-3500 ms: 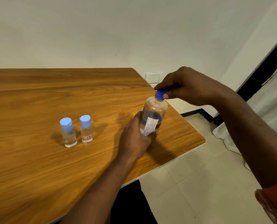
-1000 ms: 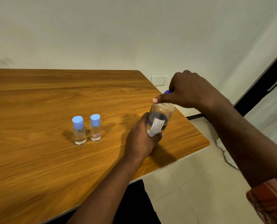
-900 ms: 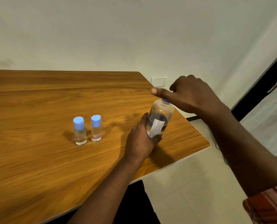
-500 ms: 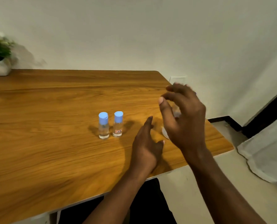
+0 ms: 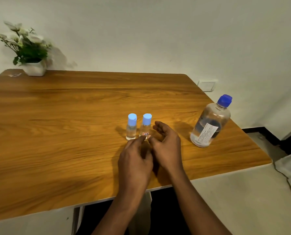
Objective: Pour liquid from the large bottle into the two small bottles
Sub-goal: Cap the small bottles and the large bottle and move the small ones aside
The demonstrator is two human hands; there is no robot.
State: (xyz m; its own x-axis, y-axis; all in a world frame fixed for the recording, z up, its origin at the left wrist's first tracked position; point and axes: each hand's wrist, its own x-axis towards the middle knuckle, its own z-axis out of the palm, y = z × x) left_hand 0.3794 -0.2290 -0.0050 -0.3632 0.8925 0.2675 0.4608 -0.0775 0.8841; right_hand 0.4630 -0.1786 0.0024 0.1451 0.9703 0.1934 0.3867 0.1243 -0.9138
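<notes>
The large clear bottle with a dark blue cap stands upright near the table's right edge, with no hand on it. Two small clear bottles with light blue caps stand side by side mid-table: a plain left one and a right one with a red-marked label. My left hand and my right hand sit together just in front of the right small bottle, fingers loosely curled and apart. Fingertips of both hands reach that bottle's base; whether they touch it I cannot tell.
The wooden table ends at a white front edge close to me and at a right edge just past the large bottle. A white pot with a flowering plant stands at the far left corner against the wall.
Both hands let go of the large bottle, which now stands alone with its cap on, and moved left to the small bottles. The view swung left, bringing the plant into sight.
</notes>
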